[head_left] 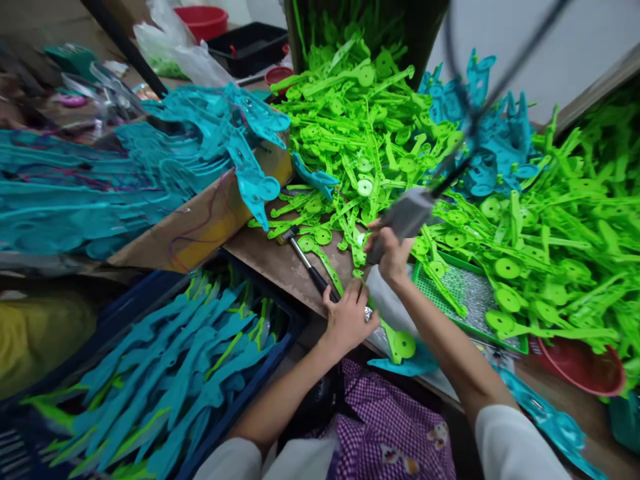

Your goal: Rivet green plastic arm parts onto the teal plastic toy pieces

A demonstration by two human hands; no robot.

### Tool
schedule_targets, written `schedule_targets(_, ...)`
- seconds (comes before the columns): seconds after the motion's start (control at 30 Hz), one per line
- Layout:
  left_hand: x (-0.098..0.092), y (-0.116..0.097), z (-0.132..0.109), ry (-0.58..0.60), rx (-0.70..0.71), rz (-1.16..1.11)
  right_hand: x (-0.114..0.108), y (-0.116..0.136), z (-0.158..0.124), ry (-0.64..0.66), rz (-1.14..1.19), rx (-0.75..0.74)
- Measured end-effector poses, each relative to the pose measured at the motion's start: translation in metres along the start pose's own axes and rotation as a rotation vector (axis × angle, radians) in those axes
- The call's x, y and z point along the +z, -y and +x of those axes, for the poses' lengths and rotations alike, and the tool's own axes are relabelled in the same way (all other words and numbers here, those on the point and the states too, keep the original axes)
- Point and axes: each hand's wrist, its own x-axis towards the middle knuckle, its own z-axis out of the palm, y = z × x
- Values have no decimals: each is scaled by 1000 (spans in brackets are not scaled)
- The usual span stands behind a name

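Note:
My right hand is closed around a grey corded electric screwdriver, pointing down toward the work at the table's edge. Beside it, my left hand grips a lime-green plastic arm piece, whose round end shows past the fingers. The hand covers most of that piece, and the screwdriver's tip is hard to make out. A blue plastic piece lies just below the round end. A hammer with a black handle rests on the table just beyond my left hand.
A big heap of green plastic parts fills the back and right. Blue parts overfill a cardboard box at left. Below stands a dark blue crate of blue-green pieces. A green tray holds small metal bits near a red bowl.

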Motion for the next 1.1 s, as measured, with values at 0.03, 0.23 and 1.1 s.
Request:
schedule_targets(0.03,0,0,0,0,2,-4,-11,11,6,-77,11,-69)
schedule_targets(0.23,-16,5,-3,3,78,-19,-114,53,22,-501,-227,-302)
schedule_targets(1.1,-4,-85,237,151,338,35,-159,38,17,-444,-193,-145)
